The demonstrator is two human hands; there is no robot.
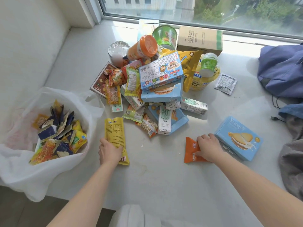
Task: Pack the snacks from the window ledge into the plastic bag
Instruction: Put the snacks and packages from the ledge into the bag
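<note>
A heap of snacks (157, 82) lies on the white window ledge (164, 177): boxes, packets, cups and milk cartons. My left hand (109, 151) grips a long yellow packet (115, 135) lying flat on the ledge. My right hand (209, 147) pinches a small orange packet (191, 152) on the ledge. A white plastic bag (21, 161) stands open at the left, on the ledge's edge, with several packets inside. A light-blue biscuit box (239, 138) lies just right of my right hand.
A cardboard box (199, 40) stands at the back by the window. A blue backpack (282, 69) and grey cloth (291, 164) sit on the right. A small grey sachet (225, 83) lies apart from the heap.
</note>
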